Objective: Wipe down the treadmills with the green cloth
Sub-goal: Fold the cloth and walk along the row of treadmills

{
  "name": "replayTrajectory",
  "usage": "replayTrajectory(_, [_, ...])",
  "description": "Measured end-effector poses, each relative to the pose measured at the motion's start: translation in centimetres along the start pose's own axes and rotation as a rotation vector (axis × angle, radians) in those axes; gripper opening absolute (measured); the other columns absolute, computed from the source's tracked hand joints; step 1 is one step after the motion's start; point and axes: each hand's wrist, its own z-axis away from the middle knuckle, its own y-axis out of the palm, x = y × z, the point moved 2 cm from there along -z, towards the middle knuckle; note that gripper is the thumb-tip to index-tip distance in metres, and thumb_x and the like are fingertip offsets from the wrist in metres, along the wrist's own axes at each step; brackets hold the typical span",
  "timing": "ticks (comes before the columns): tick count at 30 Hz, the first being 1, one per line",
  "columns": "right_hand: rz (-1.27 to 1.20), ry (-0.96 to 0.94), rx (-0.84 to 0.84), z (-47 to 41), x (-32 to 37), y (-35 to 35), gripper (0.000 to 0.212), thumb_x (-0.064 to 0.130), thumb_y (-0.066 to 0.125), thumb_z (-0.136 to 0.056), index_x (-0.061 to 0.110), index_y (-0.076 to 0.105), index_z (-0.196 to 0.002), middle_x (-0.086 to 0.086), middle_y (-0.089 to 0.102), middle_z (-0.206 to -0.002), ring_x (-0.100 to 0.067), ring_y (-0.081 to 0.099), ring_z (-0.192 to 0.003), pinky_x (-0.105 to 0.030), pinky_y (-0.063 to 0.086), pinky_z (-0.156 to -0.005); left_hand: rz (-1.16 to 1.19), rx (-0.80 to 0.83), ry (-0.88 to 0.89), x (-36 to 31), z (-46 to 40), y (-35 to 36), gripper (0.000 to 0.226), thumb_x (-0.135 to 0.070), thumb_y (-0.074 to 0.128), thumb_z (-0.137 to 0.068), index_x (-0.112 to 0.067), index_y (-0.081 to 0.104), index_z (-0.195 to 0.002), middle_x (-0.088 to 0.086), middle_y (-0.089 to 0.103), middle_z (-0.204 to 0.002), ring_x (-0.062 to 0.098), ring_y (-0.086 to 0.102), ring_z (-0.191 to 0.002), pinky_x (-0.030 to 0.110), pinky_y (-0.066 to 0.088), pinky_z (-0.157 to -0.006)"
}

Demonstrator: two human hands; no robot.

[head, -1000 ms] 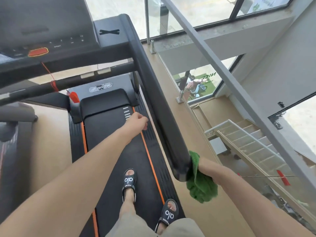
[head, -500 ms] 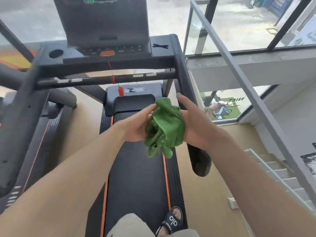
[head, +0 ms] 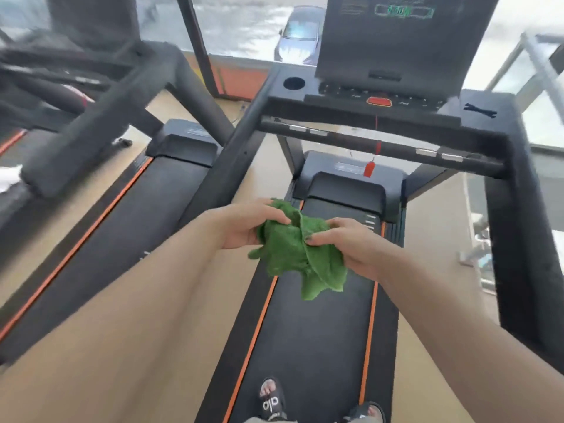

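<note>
A crumpled green cloth (head: 297, 251) hangs between both hands above the belt of the black treadmill (head: 308, 340) I stand on. My left hand (head: 244, 222) grips the cloth's upper left part, fingers curled over it. My right hand (head: 348, 245) pinches its right side, thumb on top. The treadmill's console (head: 393, 44) and front crossbar (head: 381, 145) lie ahead, its left handrail (head: 232, 160) just beyond my left hand and its right handrail (head: 518, 239) at the far right.
A second treadmill (head: 152, 203) with orange stripes stands to the left, its handrail (head: 91, 126) blurred. A red safety clip (head: 369, 169) dangles from the crossbar. Windows with a parked car outside are ahead. A glass railing runs along the right edge.
My right hand left the right handrail's end and brought the cloth to the middle, where my left hand took hold too. My view swung left, bringing the second treadmill in.
</note>
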Motion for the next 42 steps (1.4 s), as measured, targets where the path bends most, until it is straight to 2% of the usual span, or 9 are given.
replayTrajectory(4, [0.019,-0.032,0.010,-3.5,0.5,6.4,0.020,0.008,0.063,-0.095,0.003,0.064,-0.114,-0.014,0.075,-0.106,-0.029,0.073,-0.099,-0.048,0.057,-0.092,0.073,-0.149,-0.001,2.1,3.6,-7.0,0.027,-0.004,0.058,-0.098,-0.001,0.064,-0.124,0.019,0.071,-0.120,0.030,0.071,-0.109,0.040,0.059,-0.092])
replayTrajectory(13, [0.010,-0.024,-0.163,-9.9,1.3,12.5,0.019,0.020,0.053,-0.099,0.020,0.066,-0.113,-0.006,0.071,-0.116,-0.025,0.066,-0.112,-0.045,0.053,-0.096,0.146,-0.288,-0.015,3.1,7.4,-15.2,0.052,0.011,0.058,-0.091,-0.012,0.051,-0.137,0.013,0.069,-0.125,0.026,0.071,-0.109,0.034,0.059,-0.080])
replayTrajectory(17, [-0.190,0.121,-0.093,-11.8,2.6,13.6,0.022,0.015,0.045,-0.102,0.014,0.064,-0.112,-0.012,0.071,-0.115,-0.026,0.069,-0.107,-0.045,0.054,-0.095,0.150,-0.478,0.009,2.9,7.2,-17.5,0.052,0.006,0.060,-0.092,-0.015,0.051,-0.139,0.019,0.065,-0.126,0.027,0.071,-0.102,0.032,0.059,-0.070])
replayTrajectory(21, [-0.302,0.116,-0.069,-13.3,4.3,14.6,0.034,0.022,0.058,-0.092,0.006,0.063,-0.121,-0.014,0.071,-0.115,-0.030,0.070,-0.100,-0.040,0.058,-0.086,0.165,-0.540,0.038,1.7,6.9,-19.2,0.045,0.003,0.060,-0.094,-0.018,0.054,-0.134,0.023,0.068,-0.121,0.028,0.070,-0.097,0.037,0.060,-0.080])
replayTrajectory(24, [-0.032,0.045,0.025,-14.1,5.5,15.7,0.046,0.022,0.083,-0.068,0.006,0.065,-0.108,-0.013,0.073,-0.107,-0.027,0.072,-0.094,-0.044,0.059,-0.087,0.140,-0.528,0.039,1.1,6.7,-20.7,0.042,0.001,0.061,-0.094,-0.019,0.056,-0.131,0.021,0.070,-0.118,0.028,0.072,-0.096,0.038,0.061,-0.079])
replayTrajectory(28, [0.293,-0.018,-0.063,-15.6,6.8,17.9,0.035,0.003,0.081,-0.070,0.015,0.054,-0.090,-0.013,0.067,-0.102,-0.030,0.070,-0.095,-0.051,0.059,-0.085,0.065,-0.510,0.031,1.0,6.5,-24.2,0.040,-0.004,0.067,-0.093,-0.020,0.059,-0.128,0.015,0.069,-0.117,0.027,0.074,-0.096,0.033,0.060,-0.072])
replayTrajectory(34, [0.632,-0.086,-0.141,-18.8,8.6,21.5,0.044,0.020,0.064,-0.085,0.011,0.051,-0.126,-0.001,0.056,-0.112,-0.019,0.056,-0.100,-0.036,0.051,-0.082,-0.054,-0.560,0.045,2.1,6.5,-30.6,0.028,-0.012,0.073,-0.091,-0.021,0.065,-0.117,0.010,0.068,-0.106,0.021,0.072,-0.080,0.033,0.057,-0.068])
replayTrajectory(36, [0.664,-0.124,-0.204,-19.9,9.8,23.4,0.029,0.017,0.056,-0.087,0.006,0.062,-0.113,-0.006,0.061,-0.099,-0.020,0.056,-0.090,-0.032,0.049,-0.071,-0.054,-0.555,0.066,2.0,6.9,-33.4,0.028,-0.011,0.074,-0.089,-0.021,0.066,-0.114,0.010,0.068,-0.105,0.021,0.071,-0.079,0.034,0.056,-0.067])
replayTrajectory(42, [0.325,-0.128,-0.342,-22.8,12.2,26.2,0.020,0.014,0.038,-0.087,0.006,0.057,-0.091,-0.016,0.059,-0.091,-0.035,0.066,-0.090,-0.050,0.059,-0.086,-0.386,-0.558,0.025,0.8,7.8,-38.8,0.049,-0.004,0.079,-0.073,-0.026,0.062,-0.113,0.006,0.064,-0.105,0.022,0.064,-0.087,0.031,0.052,-0.068])
